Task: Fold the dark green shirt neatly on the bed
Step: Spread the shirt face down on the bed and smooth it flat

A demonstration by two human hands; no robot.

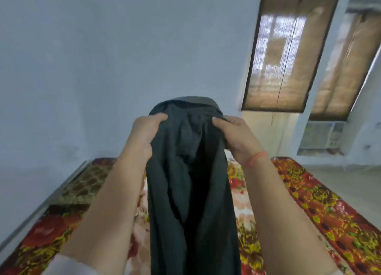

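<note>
The dark green shirt (191, 182) hangs bunched in the air in front of me, its lower part dropping out of the frame's bottom edge. My left hand (144, 133) grips its upper left side, thumb pressed over the cloth. My right hand (237, 136), with an orange thread on the wrist, grips the upper right side. The collar end arches between the two hands. Below lies the bed (309, 202), covered by a red and yellow floral blanket.
A pale blue wall runs along the bed's left and far sides. A patterned pillow (86, 184) lies at the bed's left edge. Two windows with brown bamboo blinds (284, 58) are at the right, and a window cooler (321, 136) sits below them. Bare floor lies right of the bed.
</note>
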